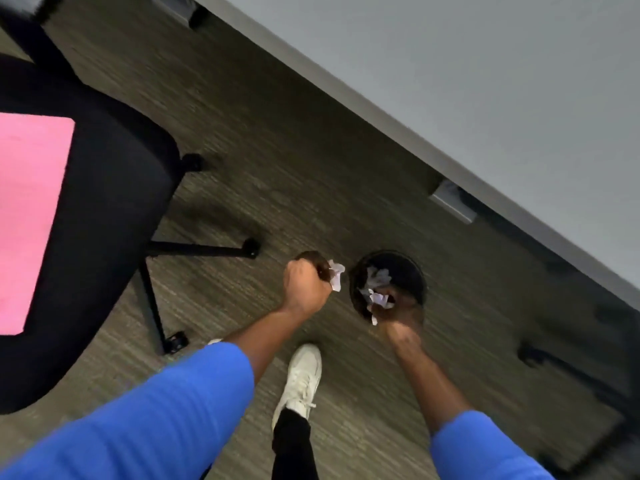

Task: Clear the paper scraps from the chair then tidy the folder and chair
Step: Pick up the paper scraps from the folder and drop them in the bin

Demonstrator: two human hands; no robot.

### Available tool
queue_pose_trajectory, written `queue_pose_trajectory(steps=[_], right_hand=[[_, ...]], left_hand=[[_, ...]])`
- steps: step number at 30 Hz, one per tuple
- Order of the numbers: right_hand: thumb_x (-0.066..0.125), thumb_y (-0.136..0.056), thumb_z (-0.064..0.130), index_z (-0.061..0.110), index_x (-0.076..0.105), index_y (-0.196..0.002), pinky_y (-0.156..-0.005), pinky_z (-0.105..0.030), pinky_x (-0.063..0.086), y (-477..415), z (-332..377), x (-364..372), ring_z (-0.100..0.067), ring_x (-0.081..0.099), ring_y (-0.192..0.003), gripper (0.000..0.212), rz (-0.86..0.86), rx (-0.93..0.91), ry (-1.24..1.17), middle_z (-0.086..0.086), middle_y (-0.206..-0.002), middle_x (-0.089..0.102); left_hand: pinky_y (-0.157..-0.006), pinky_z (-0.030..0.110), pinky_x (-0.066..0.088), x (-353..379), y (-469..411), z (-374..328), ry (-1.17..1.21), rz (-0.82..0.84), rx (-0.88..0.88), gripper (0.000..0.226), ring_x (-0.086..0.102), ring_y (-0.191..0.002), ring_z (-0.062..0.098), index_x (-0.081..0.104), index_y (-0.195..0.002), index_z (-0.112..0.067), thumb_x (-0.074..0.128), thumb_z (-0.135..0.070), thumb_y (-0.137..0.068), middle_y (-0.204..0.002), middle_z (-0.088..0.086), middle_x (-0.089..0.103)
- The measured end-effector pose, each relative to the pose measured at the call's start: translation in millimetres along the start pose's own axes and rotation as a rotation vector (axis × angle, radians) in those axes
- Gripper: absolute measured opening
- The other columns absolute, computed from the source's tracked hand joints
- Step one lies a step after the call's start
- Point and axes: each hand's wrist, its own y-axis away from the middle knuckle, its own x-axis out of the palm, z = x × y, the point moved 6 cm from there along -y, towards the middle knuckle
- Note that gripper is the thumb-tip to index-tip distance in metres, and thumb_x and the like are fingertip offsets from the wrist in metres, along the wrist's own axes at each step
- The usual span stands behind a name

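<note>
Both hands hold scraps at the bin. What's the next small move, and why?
Probably open the right hand: it is over the bin, so its scraps should fall in. The left hand holds its scrap beside the rim, so it goes after.

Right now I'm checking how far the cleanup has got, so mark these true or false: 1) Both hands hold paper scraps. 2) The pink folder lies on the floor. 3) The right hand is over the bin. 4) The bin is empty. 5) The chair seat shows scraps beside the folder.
1) True: the left hand clutches paper scraps, and so does the right hand.
2) False: the pink folder lies on the black chair seat.
3) True: it is at the black bin mouth.
4) False: crumpled paper already lies inside.
5) False: no scraps show on the visible seat.
</note>
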Motion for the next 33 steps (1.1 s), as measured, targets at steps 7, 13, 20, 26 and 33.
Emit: queue_pose_trajectory(steps=[7, 13, 20, 26, 33], right_hand=[[0.089, -0.075, 0.008, 0.014, 0.083, -0.094, -0.067, -0.025, 0.044, -38, -67, -27, -0.028, 0.078, -0.082, 0.021, -0.07, 0.077, 0.073, -0.013, -0.089, 0.081], [0.087, -0.078, 0.02, 0.018, 0.076, -0.114, -0.084, -0.035, 0.054, -65, -83, -28, -0.032, 0.074, -0.102, 0.037, -0.033, 0.126, 0.127, -0.012, -0.108, 0.079], [0.082, -0.081, 0.023, 0.015, 0.065, -0.128, -0.088, -0.043, 0.057, -75, -99, -30, -0.039, 0.072, -0.105, 0.05, -0.055, 0.151, 0.167, -0.02, -0.114, 0.074], [0.081, -0.081, 0.018, 0.016, 0.066, -0.122, -0.087, -0.05, 0.061, -66, -91, -28, -0.034, 0.073, -0.102, 0.044, -0.073, 0.126, 0.114, -0.014, -0.115, 0.073], [0.08, -0.083, 0.019, 0.007, 0.067, -0.12, -0.1, -0.048, 0.056, -46, -30, -6, -0.036, 0.071, -0.108, 0.04, -0.056, 0.03, 0.065, -0.018, -0.117, 0.074]], left_hand=[[-0.085, 0.036, 0.057, 99, -11, -28, -0.087, 0.107, -0.066, 0.019, 0.077, -0.099, 0.034, 0.078, -0.093, -0.009, 0.069, -0.026, -0.089, -0.102, 0.013, 0.081], [-0.087, 0.04, 0.056, 145, -6, -37, -0.065, 0.219, -0.033, 0.036, 0.075, -0.104, 0.038, 0.078, -0.105, -0.005, 0.069, -0.035, -0.088, -0.11, 0.021, 0.079], [-0.08, 0.049, 0.064, 189, -19, 9, 0.117, 0.304, -0.187, 0.057, 0.081, -0.086, 0.03, 0.075, -0.099, -0.015, 0.074, -0.064, -0.069, -0.092, 0.013, 0.082], [-0.097, 0.042, 0.059, 156, -3, -14, -0.028, 0.424, -0.115, 0.045, 0.074, -0.115, 0.031, 0.075, -0.119, -0.01, 0.077, -0.044, -0.091, -0.121, 0.015, 0.078], [-0.085, 0.032, 0.054, 91, -4, -19, -0.094, 0.375, -0.078, 0.033, 0.075, -0.109, 0.03, 0.079, -0.106, -0.009, 0.074, -0.039, -0.092, -0.114, 0.014, 0.08]])
